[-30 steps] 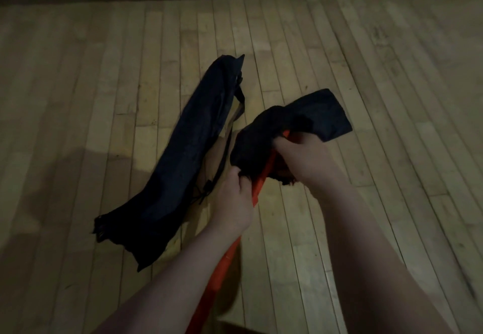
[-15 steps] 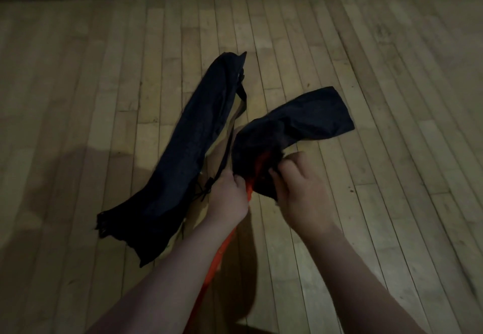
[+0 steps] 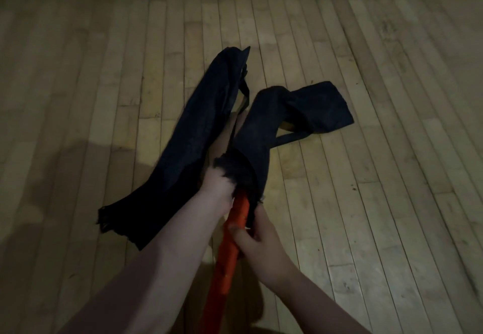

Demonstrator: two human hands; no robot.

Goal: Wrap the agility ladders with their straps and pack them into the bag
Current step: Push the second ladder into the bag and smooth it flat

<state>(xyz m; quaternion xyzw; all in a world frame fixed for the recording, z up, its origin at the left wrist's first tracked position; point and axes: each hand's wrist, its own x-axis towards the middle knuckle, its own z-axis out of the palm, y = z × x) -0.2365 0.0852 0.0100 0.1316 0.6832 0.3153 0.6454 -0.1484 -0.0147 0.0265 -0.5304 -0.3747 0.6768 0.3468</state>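
Observation:
An orange bundled agility ladder (image 3: 230,255) runs from the bottom of the view up into the mouth of a dark bag (image 3: 261,124). This bag stretches away over the floor, its far end folded to the right. My left hand (image 3: 218,187) is at the left of the bag's mouth, its fingers hidden inside the fabric. My right hand (image 3: 257,239) is lower on the right, closed on the orange bundle with the thumb across it, touching the bag's edge.
A second long dark bag (image 3: 193,145) lies flat on the wooden plank floor (image 3: 366,203), just left of the held bag. A dark strap (image 3: 290,138) loops from the held bag. The lighting is dim and the far edge is dark.
The bag has been drawn further down over the orange bundle and now lies stretched out. My right hand moved down and toward me onto the bundle. My left hand went into the bag's mouth.

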